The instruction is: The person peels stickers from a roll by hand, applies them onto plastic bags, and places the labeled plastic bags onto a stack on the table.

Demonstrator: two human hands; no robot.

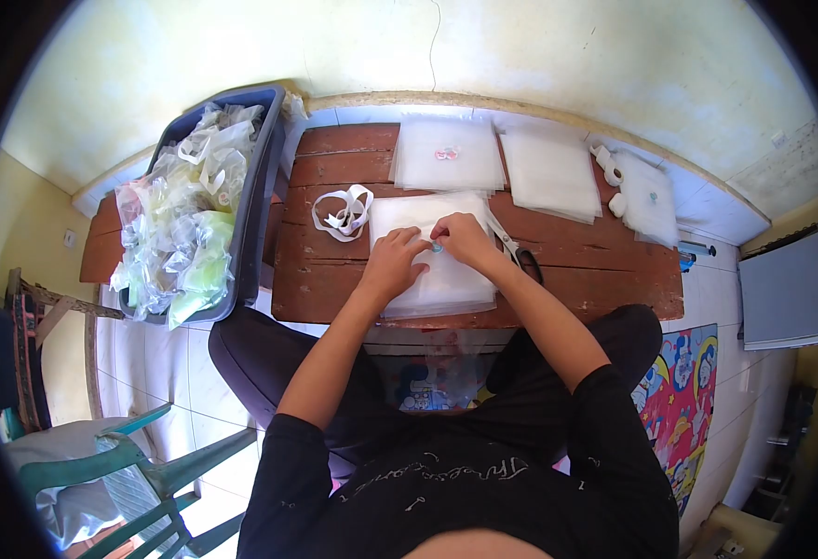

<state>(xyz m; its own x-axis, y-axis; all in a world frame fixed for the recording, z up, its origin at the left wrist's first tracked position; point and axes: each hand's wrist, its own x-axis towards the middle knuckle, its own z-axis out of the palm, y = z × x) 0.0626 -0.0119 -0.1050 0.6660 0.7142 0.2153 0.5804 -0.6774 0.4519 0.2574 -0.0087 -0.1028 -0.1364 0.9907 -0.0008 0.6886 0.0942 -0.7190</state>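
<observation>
My left hand (398, 261) rests with its fingers spread on a stack of clear plastic bags (437, 293) at the near middle of the wooden table. Close to its right, my right hand (460, 238) is closed, thumb and fingertips pinched over a small blue-green mark (437, 248) on the top bag. What the pinch holds is too small to make out. Scissors (511, 244) lie just right of the stack, partly behind my right forearm. A loose coil of white ribbon (344, 212) lies to the left of the stack.
On the brown table (325, 284) are further bag stacks, one with a pink mark (446, 154), one plain (550, 172), one at the right (646, 197) beside white rolls (606, 166). A dark tub (264, 177) of crumpled plastic stands left. A green chair (153, 480) is lower left.
</observation>
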